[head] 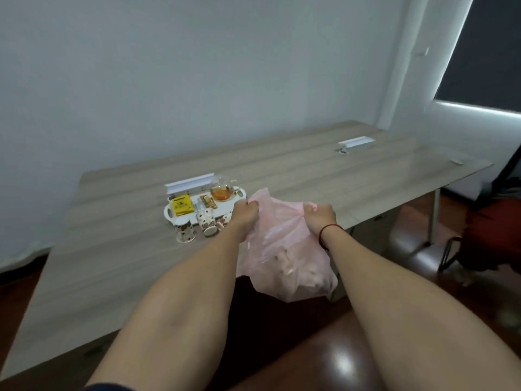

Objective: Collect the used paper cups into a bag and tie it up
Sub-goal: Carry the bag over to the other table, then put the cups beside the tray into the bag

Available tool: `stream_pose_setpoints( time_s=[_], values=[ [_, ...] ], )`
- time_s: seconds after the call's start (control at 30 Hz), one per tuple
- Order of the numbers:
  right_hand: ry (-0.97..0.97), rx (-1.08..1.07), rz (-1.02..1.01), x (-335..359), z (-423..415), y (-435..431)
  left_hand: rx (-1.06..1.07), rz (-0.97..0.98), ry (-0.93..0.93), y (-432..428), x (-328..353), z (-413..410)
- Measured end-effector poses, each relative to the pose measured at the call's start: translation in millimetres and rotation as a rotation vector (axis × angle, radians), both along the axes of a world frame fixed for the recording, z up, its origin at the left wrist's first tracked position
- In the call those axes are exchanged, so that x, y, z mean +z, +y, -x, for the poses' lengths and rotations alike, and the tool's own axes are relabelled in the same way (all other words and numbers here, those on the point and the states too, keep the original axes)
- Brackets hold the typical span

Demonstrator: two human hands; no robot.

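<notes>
Left hand: fingers curled tight, fisted on one side of the mouth of the pink translucent thin-film plastic bag. Right hand: same, a curled fist on the opposite side of the mouth. Thin red cord bracelet on that wrist.

Film between the two fists is taut and creased. Bag is held at the near edge of the long grey-beige wood-grain table, belly sagging past the edge above the dark glossy brown floor. Film is soft, crinkled and slightly shiny. Pale rounded shapes show through the bottom, too blurred to identify or count.

Left of the left hand: white paper cups with brown-red spot print, 3 visible.
- 1 upright on the tabletop, just in front of the tray
- 1 tilted beside it
- 1 mostly hidden behind the left wrist

Behind them: 1 white oblong tray with cut-out handles, smooth; material can't tell. On it:
- 1 flat yellow box
- 1 clear glass teapot with amber liquid
- some small packets between them, blurred

2 white flip-up socket lids set in the tabletop: one just behind the tray, one well apart at the far right. Tabletop is matte with a straight striped grain.
</notes>
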State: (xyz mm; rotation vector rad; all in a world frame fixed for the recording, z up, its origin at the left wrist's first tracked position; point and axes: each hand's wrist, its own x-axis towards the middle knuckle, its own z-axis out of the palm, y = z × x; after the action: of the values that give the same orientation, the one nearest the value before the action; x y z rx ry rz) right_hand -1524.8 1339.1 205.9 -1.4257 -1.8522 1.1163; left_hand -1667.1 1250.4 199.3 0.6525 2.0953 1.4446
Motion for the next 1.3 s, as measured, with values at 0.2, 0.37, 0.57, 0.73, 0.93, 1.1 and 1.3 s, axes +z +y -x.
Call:
stream_pose_setpoints(
  time_s=[0.2, 0.37, 0.57, 0.73, 0.93, 1.1, 1.3],
  values=[
    [-0.008, 0.004, -0.010, -1.3, 23.7, 86.8, 0.065, 0.002, -0.003, 95.1, -2.9, 16.4],
    [-0.002, 0.004, -0.040, -12.5, 50.7, 151.9, 0.062, 0.042, -0.023, 154.0, -19.8, 42.9],
    [-0.071, 0.019, -0.068, -30.7, 85.0, 226.4, 0.078, 0.051, -0.132, 213.3, -52.6, 86.7],
    [-0.047, -0.059, -0.181, -4.4, 118.8, 291.1, 0.147, 0.016, -0.157, 266.5, -49.2, 129.9],
    [-0.173, -0.033, -0.181, -9.2, 138.3, 352.3, 0.063, 0.165, -0.271, 315.0, -73.0, 159.4],
    [-0.243, -0.016, -0.124, -35.2, 157.2, 376.1, 0.000, 0.290, -0.287, 313.3, -107.2, 185.5],
    [-0.216, 0.012, -0.084, -52.5, 185.5, 377.9, -0.040, 0.365, -0.173, 309.4, -120.6, 214.6]
  ],
)
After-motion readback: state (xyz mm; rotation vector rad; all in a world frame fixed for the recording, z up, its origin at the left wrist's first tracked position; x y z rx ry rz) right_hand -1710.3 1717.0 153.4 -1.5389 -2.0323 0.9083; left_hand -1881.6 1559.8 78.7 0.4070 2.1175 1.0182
